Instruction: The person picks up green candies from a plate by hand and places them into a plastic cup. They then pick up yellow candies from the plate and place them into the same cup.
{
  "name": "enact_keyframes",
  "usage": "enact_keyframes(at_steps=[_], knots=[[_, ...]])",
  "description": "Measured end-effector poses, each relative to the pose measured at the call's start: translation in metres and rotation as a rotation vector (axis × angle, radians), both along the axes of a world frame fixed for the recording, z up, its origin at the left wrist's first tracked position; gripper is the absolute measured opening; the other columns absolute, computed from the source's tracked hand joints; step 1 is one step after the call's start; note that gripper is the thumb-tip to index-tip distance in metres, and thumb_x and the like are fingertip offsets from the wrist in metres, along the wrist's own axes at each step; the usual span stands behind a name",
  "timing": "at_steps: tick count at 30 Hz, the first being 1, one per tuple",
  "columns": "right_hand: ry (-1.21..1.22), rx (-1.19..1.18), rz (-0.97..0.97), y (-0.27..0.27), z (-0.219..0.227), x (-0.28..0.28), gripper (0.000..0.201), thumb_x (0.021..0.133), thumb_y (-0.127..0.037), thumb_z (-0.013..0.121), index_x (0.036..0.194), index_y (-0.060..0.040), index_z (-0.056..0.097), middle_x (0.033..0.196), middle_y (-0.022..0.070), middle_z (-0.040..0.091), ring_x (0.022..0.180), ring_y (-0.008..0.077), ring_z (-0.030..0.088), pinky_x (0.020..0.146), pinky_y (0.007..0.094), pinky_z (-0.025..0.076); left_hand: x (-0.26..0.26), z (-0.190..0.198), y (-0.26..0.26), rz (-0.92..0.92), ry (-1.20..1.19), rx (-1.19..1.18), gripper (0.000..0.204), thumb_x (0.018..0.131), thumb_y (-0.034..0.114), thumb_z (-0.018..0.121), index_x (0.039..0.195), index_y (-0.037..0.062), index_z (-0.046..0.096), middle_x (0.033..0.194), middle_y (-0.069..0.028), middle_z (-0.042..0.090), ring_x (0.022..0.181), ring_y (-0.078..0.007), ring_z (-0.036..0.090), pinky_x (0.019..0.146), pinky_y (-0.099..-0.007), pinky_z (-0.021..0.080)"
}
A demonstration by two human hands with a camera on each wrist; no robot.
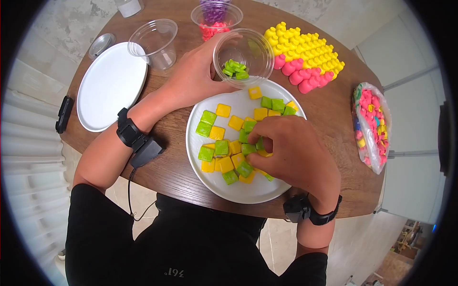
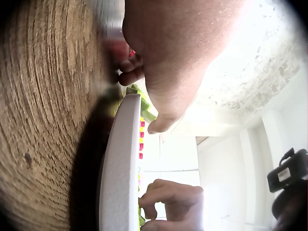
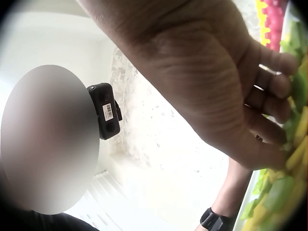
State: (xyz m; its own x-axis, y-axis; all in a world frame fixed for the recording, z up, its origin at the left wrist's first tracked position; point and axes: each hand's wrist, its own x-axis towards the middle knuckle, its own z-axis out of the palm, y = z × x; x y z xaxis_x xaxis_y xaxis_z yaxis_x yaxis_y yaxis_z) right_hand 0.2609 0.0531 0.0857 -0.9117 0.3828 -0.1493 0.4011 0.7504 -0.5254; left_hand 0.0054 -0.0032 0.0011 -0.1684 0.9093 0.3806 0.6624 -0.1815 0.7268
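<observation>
My left hand (image 1: 193, 76) holds a clear plastic cup (image 1: 255, 50) tilted over the far rim of a white round plate (image 1: 200, 178). Several green tiles (image 1: 236, 69) lie inside the cup. Yellow tiles (image 1: 223, 110) and green tiles (image 1: 208, 117) are spread across the plate. My right hand (image 1: 298, 150) bends down over the plate's right half, its thumb and fingers curled at the tiles. In the right wrist view, the fingertips (image 3: 281, 86) reach right in among the green and yellow pieces. I cannot tell whether they pinch one.
At left lie a white oval plate (image 1: 112, 90), an empty clear cup (image 1: 164, 55) and a round lid (image 1: 101, 45). Behind stands a cup of pink pieces (image 1: 212, 31). Yellow bottle-shaped pieces (image 1: 305, 45) and pink ones (image 1: 310, 78) stand in rows, with a filled plastic bag (image 1: 372, 126) further right.
</observation>
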Motion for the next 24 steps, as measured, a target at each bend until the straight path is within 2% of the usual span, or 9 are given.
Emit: enact_keyframes(at_steps=[4, 10, 12, 13, 15, 24], knots=[[-0.009, -0.015, -0.007, 0.000, -0.002, -0.003, 0.019, 0.084, -0.019, 0.077, 0.086, 0.0000, 0.077, 0.091, 0.0186, 0.075, 0.092, 0.0376, 0.073, 0.088, 0.0481, 0.057, 0.001, 0.001, 0.000, 0.002, -0.010, -0.017, 0.101, 0.074, 0.009, 0.096, 0.161, 0.0053, 0.044, 0.153, -0.0153, 0.060, 0.144, -0.0255, 0.057, 0.122, -0.0406, 0.045], [0.108, -0.006, -0.022, 0.000, -0.014, -0.004, 0.023, 0.086, -0.020, 0.078, 0.081, 0.0022, 0.075, 0.087, 0.0182, 0.073, 0.087, 0.0377, 0.072, 0.083, 0.0473, 0.057, 0.001, 0.001, 0.000, 0.003, -0.008, -0.015, 0.100, 0.075, 0.010, 0.096, 0.160, 0.0053, 0.044, 0.154, -0.0147, 0.060, 0.144, -0.0250, 0.057, 0.121, -0.0402, 0.045], [0.142, 0.050, -0.018, 0.001, -0.017, -0.004, 0.017, 0.079, -0.016, 0.077, 0.084, 0.0001, 0.074, 0.080, 0.0127, 0.071, 0.073, 0.0295, 0.070, 0.073, 0.0404, 0.055, 0.001, 0.002, 0.000, 0.002, -0.002, -0.015, 0.100, 0.075, 0.010, 0.096, 0.160, 0.0054, 0.044, 0.154, -0.0146, 0.060, 0.144, -0.0248, 0.057, 0.121, -0.0401, 0.045], [0.141, 0.050, -0.018, 0.001, -0.015, -0.005, 0.017, 0.079, -0.016, 0.077, 0.084, 0.0001, 0.074, 0.080, 0.0127, 0.071, 0.073, 0.0295, 0.070, 0.073, 0.0404, 0.055, 0.001, 0.002, 0.000, 0.000, 0.004, -0.015, 0.100, 0.075, 0.010, 0.096, 0.160, 0.0054, 0.044, 0.154, -0.0145, 0.059, 0.144, -0.0246, 0.057, 0.121, -0.0400, 0.045], [0.170, 0.016, -0.042, 0.000, -0.011, -0.007, 0.022, 0.084, -0.020, 0.078, 0.080, 0.0010, 0.073, 0.085, 0.0184, 0.071, 0.082, 0.0376, 0.071, 0.079, 0.0475, 0.056, 0.001, 0.002, 0.000, 0.004, -0.001, -0.018, 0.100, 0.075, 0.011, 0.096, 0.160, 0.0054, 0.044, 0.154, -0.0145, 0.060, 0.143, -0.0246, 0.058, 0.121, -0.0399, 0.045], [0.259, -0.029, -0.114, 0.002, -0.014, -0.010, 0.019, 0.083, -0.016, 0.076, 0.079, 0.0011, 0.070, 0.085, 0.0174, 0.072, 0.078, 0.0380, 0.071, 0.075, 0.0466, 0.056, 0.000, 0.000, 0.001, 0.007, 0.005, 0.000, 0.099, 0.075, 0.012, 0.096, 0.160, 0.0060, 0.045, 0.152, -0.0144, 0.061, 0.142, -0.0243, 0.059, 0.120, -0.0394, 0.046]])
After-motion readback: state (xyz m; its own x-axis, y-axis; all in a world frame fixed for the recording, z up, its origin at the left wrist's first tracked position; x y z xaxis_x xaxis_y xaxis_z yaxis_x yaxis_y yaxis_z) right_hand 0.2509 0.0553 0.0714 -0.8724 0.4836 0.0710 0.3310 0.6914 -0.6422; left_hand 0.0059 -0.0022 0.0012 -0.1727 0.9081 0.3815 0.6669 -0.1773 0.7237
